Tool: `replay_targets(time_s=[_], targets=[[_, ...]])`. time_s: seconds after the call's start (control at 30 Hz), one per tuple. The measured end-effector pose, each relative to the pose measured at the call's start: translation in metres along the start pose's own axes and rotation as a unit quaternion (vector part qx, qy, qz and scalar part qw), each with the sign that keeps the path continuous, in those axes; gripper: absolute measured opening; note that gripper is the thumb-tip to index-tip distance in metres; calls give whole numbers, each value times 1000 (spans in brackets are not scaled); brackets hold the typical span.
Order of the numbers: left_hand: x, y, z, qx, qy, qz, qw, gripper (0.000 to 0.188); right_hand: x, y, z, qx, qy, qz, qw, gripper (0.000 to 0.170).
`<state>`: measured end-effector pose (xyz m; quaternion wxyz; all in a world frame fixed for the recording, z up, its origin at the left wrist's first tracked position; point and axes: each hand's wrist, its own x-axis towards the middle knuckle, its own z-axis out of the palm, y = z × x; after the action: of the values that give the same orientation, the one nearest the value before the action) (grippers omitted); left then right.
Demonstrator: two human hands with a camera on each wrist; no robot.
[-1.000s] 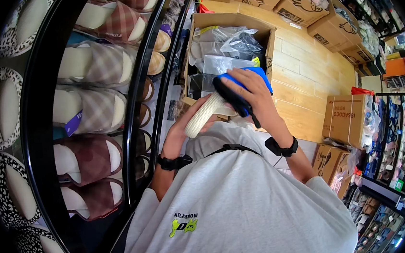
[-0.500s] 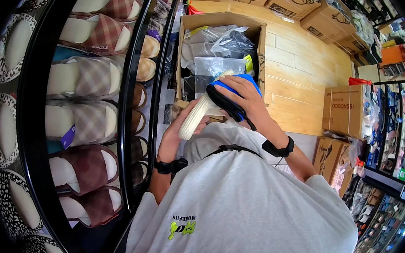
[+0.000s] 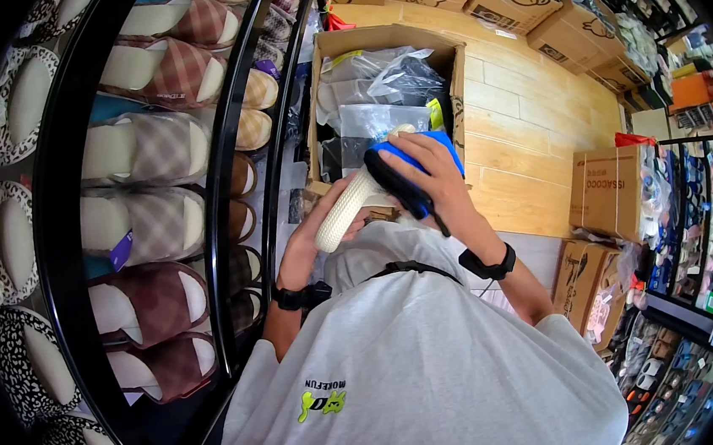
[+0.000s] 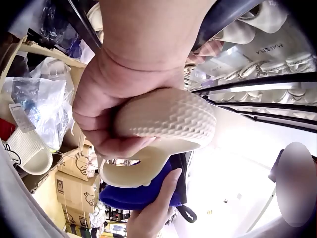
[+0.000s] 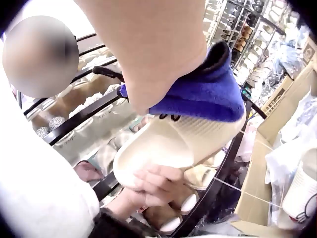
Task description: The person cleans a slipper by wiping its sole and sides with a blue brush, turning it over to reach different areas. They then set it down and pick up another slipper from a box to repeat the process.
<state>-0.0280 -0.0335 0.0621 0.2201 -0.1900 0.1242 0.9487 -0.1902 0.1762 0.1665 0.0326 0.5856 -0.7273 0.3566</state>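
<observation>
A cream slide slipper (image 3: 343,215) with a honeycomb-textured sole edge is held in front of the grey shirt. My left hand (image 3: 311,231) grips its heel end; in the left wrist view the fingers curl round the sole (image 4: 183,116). With my right hand (image 3: 441,173) I hold a blue plush mitt (image 5: 203,99) with black edging and a black loop. The mitt lies against the slipper's strap, covering much of it. In the right wrist view the slipper's pale footbed (image 5: 148,148) shows beside the mitt.
An open carton (image 3: 310,112) of bagged footwear stands just beyond my hands. To the left rises a black-framed rack (image 3: 218,192) with plaid slippers (image 3: 153,223). Taped cartons (image 3: 608,188) stand at right and along the back, on a wooden floor (image 3: 508,158).
Both hands, with the slipper and mitt, have shifted slightly left and down in the head view. The slipper's far tip now shows above my right hand. Both grips stay the same.
</observation>
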Motion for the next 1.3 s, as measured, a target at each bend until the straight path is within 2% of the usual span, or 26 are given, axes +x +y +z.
replay_targets(time_s=[0.07,0.13,0.2,0.27,0.3,0.33,0.4,0.47,0.53,0.57,0.6,0.67,0.7,0.8,0.9,0.97,1.03,1.07,1.13,1.17,1.2,1.3], targets=[[2,-1,-1,46,-32,-6,998,65,-3,-12,4,-5,8,-50,999,68],[-1,-10,12,143,147,133,970,58,-11,-17,6,7,-58,-108,992,68],[-6,-10,13,148,138,116,972,57,-8,-14,-1,15,-117,-141,983,68],[-13,-9,11,159,117,86,977,54,-6,8,0,45,-93,-126,987,67],[-10,-2,5,51,33,0,998,56,-3,11,1,59,-61,-88,992,67],[-11,-3,0,50,34,2,998,56,-1,8,-1,65,-32,-42,997,64],[-15,-3,2,57,11,18,998,61,3,0,1,43,6,-6,999,61],[-16,-3,8,43,32,25,998,62,-1,-6,8,5,9,-40,999,62],[-16,0,14,117,63,45,990,61,-3,-14,11,8,-25,-108,994,65],[-19,-3,18,143,113,81,980,59,-5,-18,13,-2,-49,-133,990,66],[-18,-10,6,142,113,81,980,59,-6,-20,14,-11,-73,-158,985,68],[-13,-22,-29,275,223,167,920,60,-6,-8,15,13,-83,-160,984,68],[-23,-13,-12,49,142,74,986,59,-4,-1,16,23,-66,-126,990,68],[-29,-10,-10,84,111,69,988,58,4,-9,18,58,4,-14,998,67],[-27,-10,-15,98,136,82,982,58,2,-13,20,38,-2,-19,999,65],[-26,-10,-16,124,146,96,977,59,0,-17,20,25,-48,-96,994,64],[-23,-10,-21,163,202,90,962,63,-1,-17,19,21,-77,-116,990,62],[-22,-9,-24,164,201,90,962,63,1,-13,17,19,-81,-121,989,62],[-22,-7,-17,20,65,22,997,69,2,-4,17,43,-60,-76,994,65],[-20,-5,-17,19,65,23,997,69,2,-3,19,48,-36,-40,997,67],[-18,-2,-18,6,28,7,1000,70,6,-4,16,48,-29,-13,998,68],[-11,-3,-28,-12,-39,-4,999,74,6,-15,12,12,-39,-28,999,60]])
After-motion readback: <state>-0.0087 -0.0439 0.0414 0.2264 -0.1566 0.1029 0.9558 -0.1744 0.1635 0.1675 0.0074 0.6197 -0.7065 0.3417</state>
